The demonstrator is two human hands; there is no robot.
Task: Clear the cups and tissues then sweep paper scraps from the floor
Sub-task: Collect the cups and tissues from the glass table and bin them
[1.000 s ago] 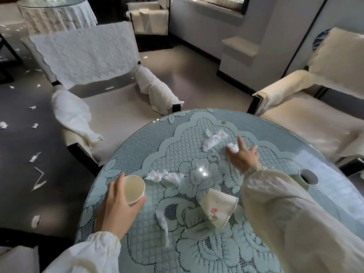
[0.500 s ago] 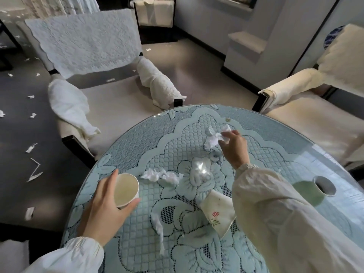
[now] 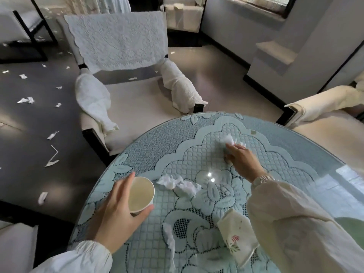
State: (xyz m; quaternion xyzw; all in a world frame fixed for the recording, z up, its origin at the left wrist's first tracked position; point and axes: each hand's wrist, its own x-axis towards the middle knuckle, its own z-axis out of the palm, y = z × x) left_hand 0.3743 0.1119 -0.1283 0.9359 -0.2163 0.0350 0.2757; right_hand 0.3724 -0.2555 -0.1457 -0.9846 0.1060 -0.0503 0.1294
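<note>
My left hand point(image 3: 118, 211) grips an upright white paper cup point(image 3: 140, 195) near the left edge of the round glass table point(image 3: 307, 154), which has a pale blue lace cloth under the glass. My right hand point(image 3: 243, 160) reaches across the far side and pinches a crumpled white tissue point(image 3: 229, 139). Another crumpled tissue point(image 3: 179, 184) lies just right of the cup. A twisted tissue strip point(image 3: 170, 243) lies near the front. A second paper cup point(image 3: 238, 241) with a flower print lies tipped on its side under my right sleeve.
A chair with white lace covers point(image 3: 126, 62) stands beyond the table; a cream armchair point(image 3: 325, 109) is at the right. Paper scraps point(image 3: 52, 156) litter the dark floor on the left. A small scrap point(image 3: 253, 132) lies on the table's far part.
My right hand took the far tissue between its fingers and bunched it together. My left hand keeps holding the upright cup. The view shifted slightly towards the floor at the left.
</note>
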